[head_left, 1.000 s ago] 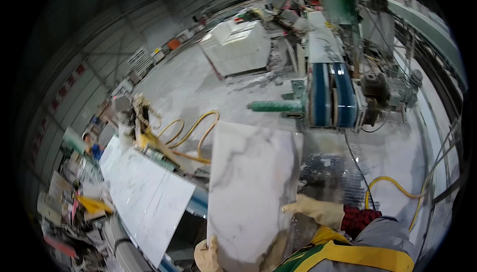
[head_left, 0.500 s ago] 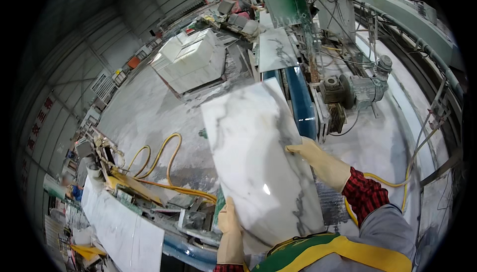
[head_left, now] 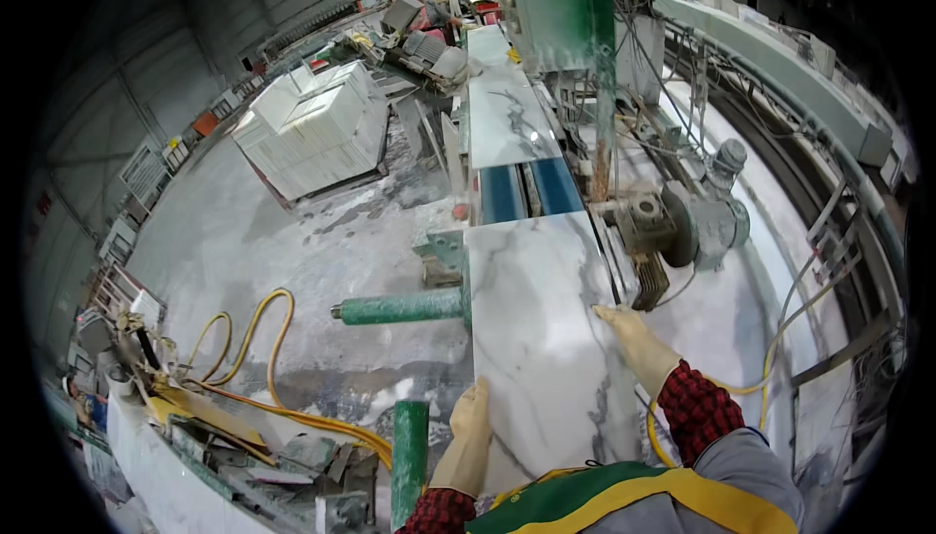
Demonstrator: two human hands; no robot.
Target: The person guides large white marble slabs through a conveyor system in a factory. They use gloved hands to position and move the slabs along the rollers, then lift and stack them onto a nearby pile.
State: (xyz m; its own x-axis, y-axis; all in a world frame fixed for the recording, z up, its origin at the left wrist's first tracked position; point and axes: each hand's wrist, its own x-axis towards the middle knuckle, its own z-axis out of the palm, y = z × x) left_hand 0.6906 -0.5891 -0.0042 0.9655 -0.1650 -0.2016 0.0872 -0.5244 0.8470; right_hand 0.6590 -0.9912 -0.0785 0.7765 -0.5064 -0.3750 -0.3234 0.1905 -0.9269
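Observation:
A white marble slab (head_left: 546,339) with grey veins lies in front of me, its far end over the blue conveyor belts (head_left: 503,193). My left hand (head_left: 469,429), in a cream glove, is closed on the slab's left edge near my body. On the right edge, farther forward, my right hand (head_left: 634,339) grips with the thumb over the top; its other fingers are hidden beneath or beside the stone. Ahead, past a short stretch of bare belt, a second veined slab (head_left: 509,119) rests on the conveyor.
A motor with gearbox (head_left: 697,212) stands right of the conveyor. Left are a green roller (head_left: 400,309), an upright green post (head_left: 409,461) and a yellow hose (head_left: 278,339). Stacked white slabs (head_left: 317,129) stand farther off. A person (head_left: 429,12) works at the far end.
The held slab has swung from tilted to lined up with the conveyor, now level over the belts. Both hands stay on its edges. My view has turned, revealing the green roller.

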